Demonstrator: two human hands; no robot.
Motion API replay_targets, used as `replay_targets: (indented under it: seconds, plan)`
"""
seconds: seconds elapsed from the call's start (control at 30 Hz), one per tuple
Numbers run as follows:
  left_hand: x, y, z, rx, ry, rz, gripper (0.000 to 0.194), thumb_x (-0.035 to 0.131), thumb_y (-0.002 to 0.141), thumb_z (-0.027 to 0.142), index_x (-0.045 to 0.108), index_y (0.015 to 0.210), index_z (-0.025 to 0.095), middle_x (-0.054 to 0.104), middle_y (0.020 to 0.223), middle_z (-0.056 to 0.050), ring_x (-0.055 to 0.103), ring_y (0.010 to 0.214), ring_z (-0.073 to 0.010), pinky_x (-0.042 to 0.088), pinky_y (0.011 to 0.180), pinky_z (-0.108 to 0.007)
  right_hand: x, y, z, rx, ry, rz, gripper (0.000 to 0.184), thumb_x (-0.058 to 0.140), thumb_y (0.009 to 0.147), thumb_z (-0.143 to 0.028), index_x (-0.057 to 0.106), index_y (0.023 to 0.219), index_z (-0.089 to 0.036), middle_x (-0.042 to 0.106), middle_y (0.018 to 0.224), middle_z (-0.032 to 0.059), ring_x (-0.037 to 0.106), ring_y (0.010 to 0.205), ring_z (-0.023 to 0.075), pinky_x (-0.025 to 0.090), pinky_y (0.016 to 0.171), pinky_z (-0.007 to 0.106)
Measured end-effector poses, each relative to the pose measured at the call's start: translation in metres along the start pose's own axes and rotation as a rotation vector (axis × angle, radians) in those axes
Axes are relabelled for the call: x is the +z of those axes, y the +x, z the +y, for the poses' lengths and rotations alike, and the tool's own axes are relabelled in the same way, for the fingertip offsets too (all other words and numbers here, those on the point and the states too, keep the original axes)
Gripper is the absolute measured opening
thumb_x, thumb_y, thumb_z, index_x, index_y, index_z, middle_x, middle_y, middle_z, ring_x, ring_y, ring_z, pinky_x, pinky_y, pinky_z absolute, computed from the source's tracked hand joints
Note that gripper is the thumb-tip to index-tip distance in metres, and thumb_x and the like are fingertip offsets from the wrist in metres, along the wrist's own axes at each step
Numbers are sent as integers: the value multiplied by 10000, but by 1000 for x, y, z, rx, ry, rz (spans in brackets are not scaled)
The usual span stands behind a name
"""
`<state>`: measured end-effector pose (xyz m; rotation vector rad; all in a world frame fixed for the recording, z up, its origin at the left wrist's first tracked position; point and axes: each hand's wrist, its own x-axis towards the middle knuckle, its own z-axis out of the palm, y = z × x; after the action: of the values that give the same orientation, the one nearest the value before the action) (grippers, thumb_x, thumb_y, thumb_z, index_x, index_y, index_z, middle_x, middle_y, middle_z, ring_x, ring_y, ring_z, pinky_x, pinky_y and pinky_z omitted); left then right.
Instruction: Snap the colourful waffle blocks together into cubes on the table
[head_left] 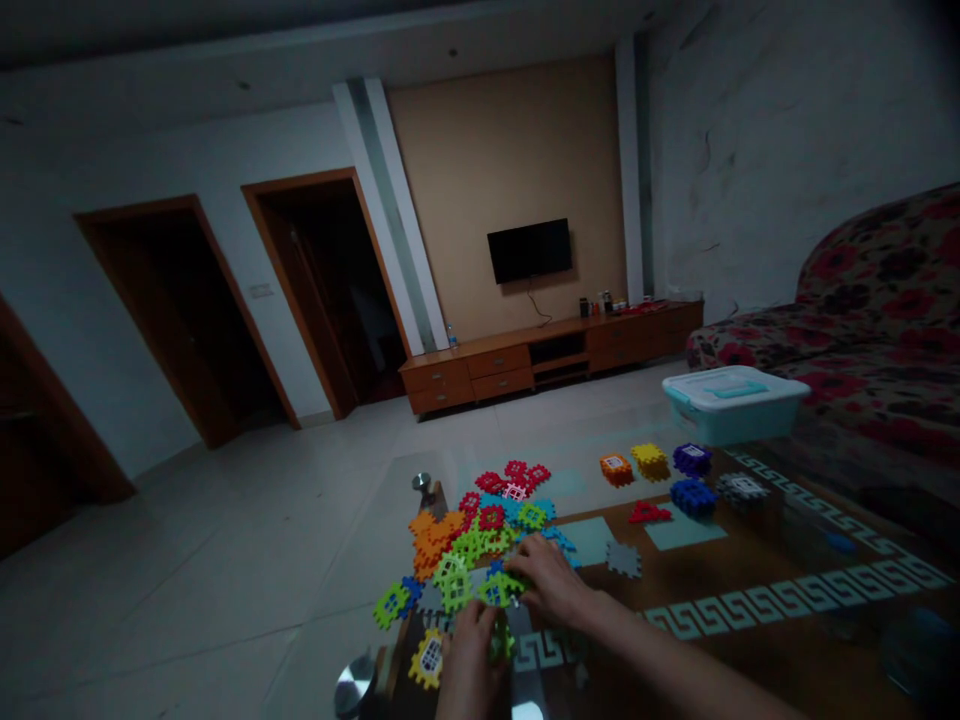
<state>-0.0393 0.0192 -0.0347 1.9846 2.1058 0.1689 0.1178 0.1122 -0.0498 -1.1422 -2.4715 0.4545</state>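
A heap of colourful plastic interlocking pieces, several with window grids, lies on the near left end of the glass table. My right hand (pixel 551 580) reaches in from the right, fingers curled down at the edge of a green window piece (pixel 495 590); what lies under the fingertips is hidden. My left hand (pixel 471 650) is low in front, its fingers bent together beside another green piece (pixel 501 640), partly covered. Left of it lies a yellow window piece (pixel 427 658). Light green pieces (pixel 454 580), orange pieces (pixel 435 540) and red pieces (pixel 491 517) lie beyond the hands.
Right of the heap stand stacks of orange (pixel 616 469), yellow (pixel 649 461), purple (pixel 691 459), blue (pixel 693 497) and grey pieces (pixel 742 487). Red pieces (pixel 649 512) and a grey piece (pixel 623 559) lie nearer. A lidded teal box (pixel 735 405) sits at the far right.
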Motion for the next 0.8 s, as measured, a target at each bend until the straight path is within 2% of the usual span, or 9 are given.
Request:
replay_targets:
  seconds: [0.2, 0.3, 0.37, 0.47, 0.53, 0.6, 0.67, 0.73, 0.8]
  plan:
    - [18, -3, 4, 99, -151, 39, 812, 500, 625, 18, 399, 1424, 125, 491, 1425, -134, 430, 1328, -230, 322, 1108, -298, -5, -46, 18, 40, 163, 12, 802, 815, 572, -79, 543, 1298, -283, 551, 1218, 70, 481, 1114, 279, 400, 934, 374]
    - [31, -3, 7, 227, -287, 9, 861, 561, 601, 50, 362, 1437, 101, 450, 1463, -160, 402, 1358, -247, 309, 1143, -339, -5, -57, 18, 19, 244, 15, 808, 832, 528, -75, 545, 1265, -240, 540, 1234, 75, 466, 1146, 287, 382, 986, 389]
    - [33, -2, 8, 253, -312, -9, 855, 619, 580, 72, 413, 1409, 122, 482, 1432, -157, 431, 1337, -263, 332, 1137, -358, -4, -59, 16, 8, 259, -1, 757, 828, 520, -72, 559, 1211, -226, 543, 1221, 73, 467, 1143, 291, 387, 988, 401]
    - [24, 1, 6, 164, -214, 103, 599, 643, 669, 122, 579, 1263, 164, 566, 1333, -136, 501, 1271, -262, 381, 1099, -361, -2, -58, 11, 9, 246, -34, 695, 842, 508, -73, 583, 1137, -217, 553, 1196, 74, 479, 1126, 298, 403, 977, 413]
    - [14, 4, 0, 46, -99, 231, 419, 550, 801, 136, 615, 1215, 159, 571, 1324, -144, 507, 1267, -255, 399, 1077, -369, 1, -57, 6, -28, 242, -60, 696, 874, 494, -99, 596, 1122, -214, 561, 1198, 83, 481, 1130, 308, 401, 987, 424]
    - [6, 9, -6, -99, 12, 318, 400, 459, 883, 140, 580, 1264, 143, 538, 1362, -166, 482, 1293, -272, 417, 1047, -397, 4, -57, -1, -95, 245, -89, 693, 893, 509, -148, 606, 1136, -219, 564, 1211, 91, 481, 1141, 314, 400, 997, 435]
    - [2, 15, -11, -232, 100, 342, 425, 438, 922, 184, 519, 1337, 152, 494, 1399, -191, 460, 1308, -309, 441, 999, -427, 7, -56, -6, -134, 241, -117, 683, 890, 533, -185, 614, 1155, -239, 568, 1213, 89, 489, 1137, 314, 411, 986, 445]
    - [1, 19, -13, -295, 156, 338, 448, 433, 946, 252, 466, 1391, 203, 476, 1411, -192, 466, 1296, -325, 455, 961, -433, 8, -52, -7, -143, 235, -141, 659, 886, 528, -205, 635, 1135, -258, 577, 1195, 77, 500, 1123, 307, 422, 970, 442]
    - [1, 23, -12, -290, 201, 323, 454, 425, 955, 275, 441, 1409, 271, 478, 1413, -166, 476, 1282, -314, 454, 951, -423, 4, -43, -5, -123, 237, -113, 590, 872, 541, -213, 660, 1089, -259, 585, 1180, 69, 508, 1116, 291, 428, 959, 408]
